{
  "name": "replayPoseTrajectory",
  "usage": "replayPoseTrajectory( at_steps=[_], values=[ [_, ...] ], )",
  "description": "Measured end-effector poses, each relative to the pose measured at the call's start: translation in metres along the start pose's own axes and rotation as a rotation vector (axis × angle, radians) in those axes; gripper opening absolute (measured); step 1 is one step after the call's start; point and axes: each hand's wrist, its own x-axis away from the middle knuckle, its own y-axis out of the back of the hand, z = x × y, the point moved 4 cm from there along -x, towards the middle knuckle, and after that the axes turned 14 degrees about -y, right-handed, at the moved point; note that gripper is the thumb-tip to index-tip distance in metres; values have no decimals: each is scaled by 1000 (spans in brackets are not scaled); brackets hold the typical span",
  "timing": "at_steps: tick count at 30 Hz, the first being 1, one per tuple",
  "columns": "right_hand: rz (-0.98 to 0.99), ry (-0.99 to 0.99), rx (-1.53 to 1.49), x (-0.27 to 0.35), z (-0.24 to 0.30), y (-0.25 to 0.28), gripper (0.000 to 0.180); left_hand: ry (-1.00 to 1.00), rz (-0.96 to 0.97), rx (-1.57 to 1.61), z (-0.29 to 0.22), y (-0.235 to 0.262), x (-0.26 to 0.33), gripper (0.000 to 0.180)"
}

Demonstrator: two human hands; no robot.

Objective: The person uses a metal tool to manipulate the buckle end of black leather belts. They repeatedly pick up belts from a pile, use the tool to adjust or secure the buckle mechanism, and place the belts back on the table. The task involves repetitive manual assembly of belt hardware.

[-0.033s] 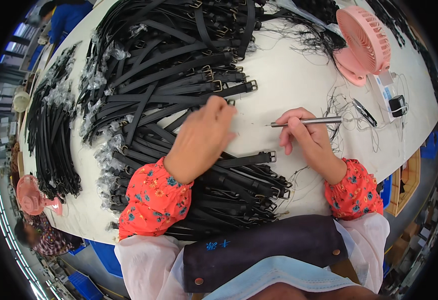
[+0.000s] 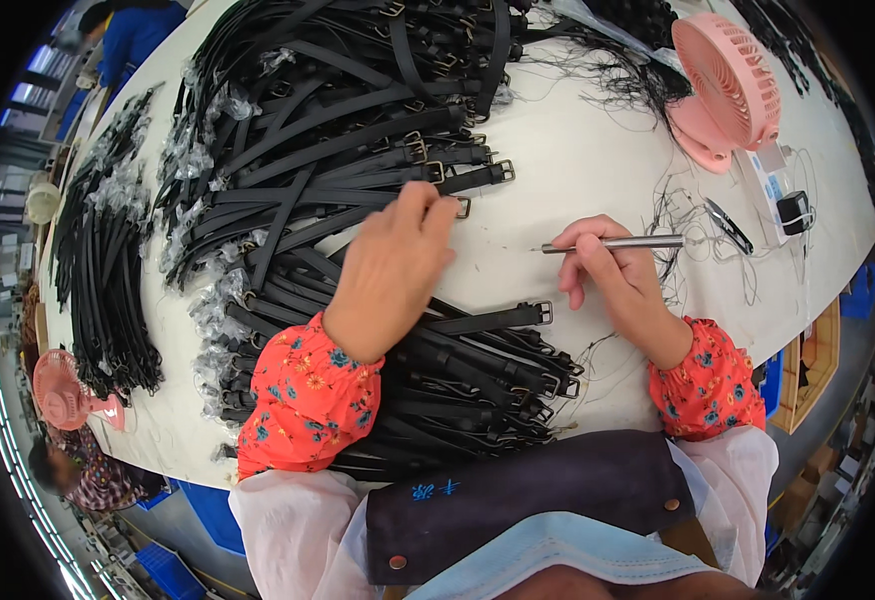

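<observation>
My left hand [image 2: 395,262] is over the pile of black belts [image 2: 348,130], back of the hand up, its fingers loosely bent and set apart from the thumb. Its fingertips are partly hidden beside a belt whose buckle [image 2: 464,208] pokes out to the right. No belt is plainly gripped in it. My right hand [image 2: 610,275] pinches a slim pointed metal tool [image 2: 643,241] between thumb and fingers. That tool lies nearly level, its fine tip pointing left, just above the white table [image 2: 508,262]. Another belt [image 2: 493,321] stretches rightward between the hands, buckle outward.
A pink fan [image 2: 728,85] stands at the far right. Near it are thread snips [image 2: 729,226], a black plug adapter [image 2: 795,212] and loose threads. A second belt bundle [image 2: 108,270] and a smaller pink fan [image 2: 61,390] are on the left. A person [image 2: 93,470] sits beyond the left edge.
My left hand has shifted a little to the left over the belts, showing more of the buckle beside it. My right hand and the metal tool have barely moved.
</observation>
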Motion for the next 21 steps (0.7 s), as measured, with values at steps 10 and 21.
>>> replayPoseTrajectory(
  at_steps=[10,21],
  values=[
    [-24,167,19,0,2,1,30,-177,-32,-206,18,6,-2,26],
    [-64,316,453,2,6,-10,27,-62,-94,435,-30,-37,-3,34]
  ],
)
